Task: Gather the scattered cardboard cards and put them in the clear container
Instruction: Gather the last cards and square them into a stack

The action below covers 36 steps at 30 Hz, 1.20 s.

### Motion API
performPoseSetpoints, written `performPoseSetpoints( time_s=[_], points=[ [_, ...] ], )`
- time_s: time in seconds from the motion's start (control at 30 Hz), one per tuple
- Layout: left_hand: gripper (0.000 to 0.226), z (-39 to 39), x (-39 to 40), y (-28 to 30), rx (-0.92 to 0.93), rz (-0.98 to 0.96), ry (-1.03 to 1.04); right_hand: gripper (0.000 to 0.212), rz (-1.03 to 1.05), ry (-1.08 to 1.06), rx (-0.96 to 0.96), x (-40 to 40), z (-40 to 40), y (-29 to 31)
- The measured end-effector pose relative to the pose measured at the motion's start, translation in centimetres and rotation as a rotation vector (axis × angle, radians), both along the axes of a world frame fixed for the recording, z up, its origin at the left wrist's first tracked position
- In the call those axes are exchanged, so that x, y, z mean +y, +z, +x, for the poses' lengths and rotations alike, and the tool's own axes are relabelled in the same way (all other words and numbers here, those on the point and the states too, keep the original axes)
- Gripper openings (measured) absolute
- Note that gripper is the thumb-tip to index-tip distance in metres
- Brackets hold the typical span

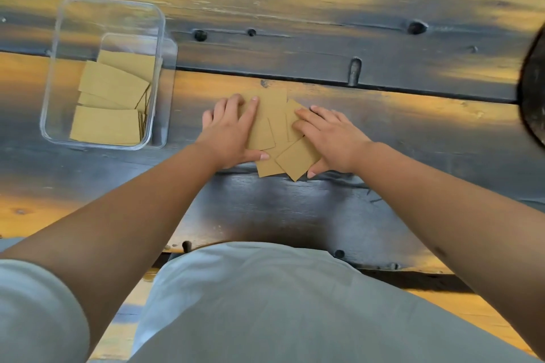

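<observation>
Several brown cardboard cards (277, 132) lie overlapping in a loose pile on the dark wooden table. My left hand (233, 132) rests flat on the pile's left side, fingers spread, thumb under its near edge. My right hand (330, 138) presses the pile's right side, fingers on the cards, thumb at the near corner. The two hands bracket the pile. A clear plastic container (59, 91) stands to the left, apart from the hands. Several cards (109, 103) lie inside it, some flat and some on edge.
The table (295, 23) is worn dark wood with orange patches, knots and plank gaps. A dark round object (533, 91) shows at the right edge. My grey-clad lap (265, 303) fills the bottom of the view.
</observation>
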<state>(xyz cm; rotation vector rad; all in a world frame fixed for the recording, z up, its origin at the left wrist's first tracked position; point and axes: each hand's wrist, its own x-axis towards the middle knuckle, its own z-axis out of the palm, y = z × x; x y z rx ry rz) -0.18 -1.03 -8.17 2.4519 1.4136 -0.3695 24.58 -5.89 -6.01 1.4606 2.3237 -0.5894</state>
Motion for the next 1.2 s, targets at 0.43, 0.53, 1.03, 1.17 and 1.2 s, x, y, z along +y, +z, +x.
performPoseSetpoints(
  time_s=[0.43,0.53,1.03,1.17,1.2],
  points=[
    [0.105,0.7,2.3,0.7,-0.079,0.038,0.096,0.103,0.021,-0.015,-0.007,-0.4,0.4,-0.3],
    [0.093,0.8,3.0,1.1,-0.101,-0.127,0.161,0.097,0.037,-0.045,0.034,-1.1,0.6,-0.4],
    [0.069,-0.5,0.5,2.7,-0.554,-0.421,0.572,0.092,0.028,-0.164,0.092,-2.6,0.7,-1.2],
    [0.064,2.0,-1.3,1.6,-0.333,-0.327,0.413,0.091,0.024,-0.183,0.108,-2.7,0.5,-1.0],
    [0.065,2.4,-1.6,1.3,-0.264,-0.25,0.39,0.091,0.026,-0.19,0.113,-2.7,0.5,-1.0]
  ],
)
